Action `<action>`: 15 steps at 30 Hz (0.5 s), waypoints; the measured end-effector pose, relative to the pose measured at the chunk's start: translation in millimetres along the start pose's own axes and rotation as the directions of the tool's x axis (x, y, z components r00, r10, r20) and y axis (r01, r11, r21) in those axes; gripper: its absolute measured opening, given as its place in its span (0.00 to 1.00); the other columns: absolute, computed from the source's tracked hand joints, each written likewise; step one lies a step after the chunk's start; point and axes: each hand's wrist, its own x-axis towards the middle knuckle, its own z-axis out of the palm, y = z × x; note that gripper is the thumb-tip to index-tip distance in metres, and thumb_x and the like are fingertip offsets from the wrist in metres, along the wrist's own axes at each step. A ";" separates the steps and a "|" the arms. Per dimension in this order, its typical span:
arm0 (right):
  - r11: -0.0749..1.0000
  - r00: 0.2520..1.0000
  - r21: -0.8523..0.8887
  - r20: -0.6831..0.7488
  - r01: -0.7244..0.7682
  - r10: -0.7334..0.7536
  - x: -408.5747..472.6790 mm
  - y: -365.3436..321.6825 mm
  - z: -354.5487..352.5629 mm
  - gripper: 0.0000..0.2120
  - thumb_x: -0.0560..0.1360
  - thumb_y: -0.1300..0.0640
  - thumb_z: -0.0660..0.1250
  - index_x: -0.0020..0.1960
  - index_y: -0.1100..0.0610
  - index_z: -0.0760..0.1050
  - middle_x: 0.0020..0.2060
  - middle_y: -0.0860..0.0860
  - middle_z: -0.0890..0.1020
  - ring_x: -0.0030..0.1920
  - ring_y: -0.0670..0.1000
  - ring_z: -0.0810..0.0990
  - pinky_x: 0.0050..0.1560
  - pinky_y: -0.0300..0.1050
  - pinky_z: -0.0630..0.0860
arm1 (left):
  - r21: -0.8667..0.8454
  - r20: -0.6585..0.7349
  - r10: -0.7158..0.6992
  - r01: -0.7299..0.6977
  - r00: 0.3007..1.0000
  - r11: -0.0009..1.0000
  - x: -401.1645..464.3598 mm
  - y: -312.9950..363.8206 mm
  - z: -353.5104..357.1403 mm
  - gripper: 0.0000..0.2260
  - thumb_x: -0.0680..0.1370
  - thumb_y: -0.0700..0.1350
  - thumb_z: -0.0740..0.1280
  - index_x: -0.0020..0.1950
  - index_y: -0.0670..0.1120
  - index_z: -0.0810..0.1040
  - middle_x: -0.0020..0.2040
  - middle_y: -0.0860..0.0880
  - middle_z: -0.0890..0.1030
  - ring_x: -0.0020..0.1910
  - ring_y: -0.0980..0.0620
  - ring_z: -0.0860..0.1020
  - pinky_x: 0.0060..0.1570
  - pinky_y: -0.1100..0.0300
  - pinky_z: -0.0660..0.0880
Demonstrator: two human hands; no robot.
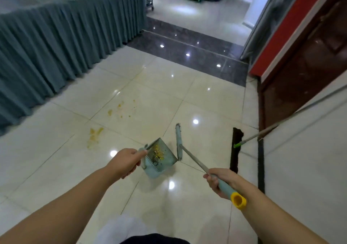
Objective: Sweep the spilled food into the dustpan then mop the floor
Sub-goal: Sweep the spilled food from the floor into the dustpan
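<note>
Right hand [220, 182]: lower right of the frame, fingers curled round the teal grip of the broom [195, 162], just ahead of its yellow end cap.
Left hand [124, 162]: centre-left, fingers wrapped round the handle of the dustpan [161, 159].
Dustpan: teal, just below the middle of the frame, tilted, with yellow scraps of food lying inside (a comb-like toothed edge shows on its near side).
Broom: metal shaft runs up and left from the right hand to a narrow brush head standing just right of the dustpan; whether they touch I cannot tell.
Spilled food [94, 136]: yellow smears and crumbs on the pale tiles left of centre, apart from the dustpan, with a second patch farther up toward the middle.
Mop [236, 148]: dark flat head on the floor at the right, its pole with a green joint slanting up to the right edge.
Table skirt [62, 42]: grey-blue pleated cloth across the upper left.
Door [304, 70]: dark brown, right side, beside a red panel.
</note>
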 end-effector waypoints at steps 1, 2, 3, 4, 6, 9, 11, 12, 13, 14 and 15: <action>0.999 1.000 0.043 -0.008 0.008 -0.008 -2.8 0.1 -0.3 0.10 0.80 0.62 0.57 0.42 0.64 0.70 0.21 0.54 0.71 0.14 0.45 0.68 0.15 0.30 0.68 | 0.015 0.028 0.013 -0.014 1.000 1.000 9.2 3.3 -2.1 0.22 0.77 0.59 0.62 0.35 0.42 0.74 0.24 0.48 0.71 0.19 0.54 0.64 0.21 0.64 0.61; 0.996 1.000 0.083 -0.018 0.015 -0.014 -4.8 1.2 0.7 0.09 0.80 0.61 0.58 0.42 0.64 0.70 0.22 0.54 0.71 0.15 0.45 0.68 0.15 0.31 0.68 | 0.028 0.060 0.026 -0.028 0.998 0.999 17.7 7.1 -5.0 0.22 0.77 0.60 0.62 0.35 0.42 0.74 0.24 0.48 0.70 0.19 0.54 0.63 0.20 0.64 0.61; 0.993 0.999 0.119 -0.031 0.018 -0.015 -6.0 4.0 2.9 0.09 0.80 0.61 0.58 0.43 0.65 0.70 0.22 0.54 0.71 0.15 0.45 0.68 0.15 0.31 0.69 | 0.043 0.095 0.039 -0.043 0.995 0.998 25.5 10.7 -9.1 0.23 0.76 0.61 0.63 0.35 0.42 0.74 0.24 0.48 0.70 0.18 0.54 0.63 0.20 0.64 0.61; 0.988 0.999 0.154 -0.041 0.018 -0.012 -6.6 8.0 6.1 0.08 0.80 0.61 0.58 0.44 0.64 0.70 0.22 0.54 0.71 0.15 0.45 0.68 0.15 0.31 0.69 | 0.061 0.131 0.050 -0.058 0.990 0.996 32.2 14.3 -14.0 0.23 0.76 0.61 0.63 0.36 0.42 0.74 0.24 0.47 0.70 0.19 0.54 0.63 0.20 0.64 0.61; 0.976 0.998 0.218 -0.062 0.026 -0.013 -5.7 18.2 15.2 0.08 0.79 0.62 0.57 0.44 0.64 0.69 0.21 0.53 0.71 0.15 0.45 0.68 0.15 0.31 0.68 | 0.104 0.186 0.071 -0.092 0.980 0.990 43.1 20.5 -25.5 0.23 0.76 0.62 0.63 0.36 0.42 0.74 0.24 0.48 0.70 0.19 0.54 0.63 0.20 0.64 0.61; 0.950 0.995 0.307 -0.100 0.058 -0.028 -6.5 36.3 34.4 0.10 0.80 0.61 0.56 0.41 0.63 0.68 0.20 0.52 0.68 0.14 0.45 0.66 0.14 0.31 0.66 | 0.214 0.239 0.137 -0.189 0.961 0.958 55.6 27.4 -40.2 0.23 0.77 0.61 0.60 0.37 0.42 0.74 0.25 0.48 0.70 0.20 0.53 0.64 0.21 0.64 0.62; 0.926 0.991 0.369 -0.131 0.083 -0.037 -9.8 50.7 48.8 0.11 0.80 0.61 0.56 0.40 0.62 0.68 0.19 0.52 0.67 0.13 0.45 0.66 0.14 0.30 0.65 | 0.293 0.303 0.175 -0.266 0.937 0.918 61.3 31.5 -48.2 0.23 0.78 0.61 0.58 0.37 0.42 0.74 0.26 0.47 0.71 0.21 0.52 0.65 0.21 0.64 0.63; 0.912 0.988 0.400 -0.147 0.097 -0.041 -11.4 59.0 55.0 0.11 0.80 0.61 0.56 0.39 0.62 0.67 0.19 0.52 0.67 0.13 0.45 0.65 0.14 0.30 0.65 | 0.312 0.346 0.185 -0.298 0.920 0.902 63.3 33.0 -50.3 0.23 0.78 0.60 0.58 0.37 0.42 0.74 0.27 0.47 0.71 0.21 0.52 0.66 0.21 0.65 0.63; 0.897 0.986 0.428 -0.163 0.108 -0.041 -13.5 68.7 61.0 0.12 0.80 0.62 0.56 0.39 0.62 0.67 0.18 0.52 0.67 0.13 0.45 0.65 0.14 0.30 0.64 | 0.320 0.393 0.189 -0.327 0.900 0.889 64.8 34.5 -51.2 0.22 0.79 0.60 0.59 0.37 0.42 0.73 0.27 0.46 0.71 0.21 0.51 0.66 0.21 0.65 0.62; 0.883 0.984 0.456 -0.177 0.116 -0.038 -16.4 78.6 66.7 0.12 0.80 0.62 0.55 0.39 0.62 0.67 0.18 0.52 0.67 0.13 0.45 0.65 0.14 0.30 0.64 | 0.327 0.439 0.191 -0.354 0.878 0.876 65.0 35.8 -50.4 0.22 0.79 0.59 0.59 0.37 0.42 0.73 0.27 0.46 0.71 0.21 0.51 0.66 0.21 0.65 0.62; 0.867 0.980 0.481 -0.194 0.126 -0.035 -20.0 90.2 72.8 0.12 0.80 0.62 0.55 0.39 0.62 0.67 0.18 0.52 0.67 0.13 0.45 0.64 0.13 0.30 0.64 | 0.343 0.481 0.191 -0.384 0.856 0.858 64.3 37.1 -48.2 0.22 0.79 0.59 0.58 0.37 0.43 0.73 0.27 0.46 0.71 0.20 0.51 0.66 0.21 0.65 0.62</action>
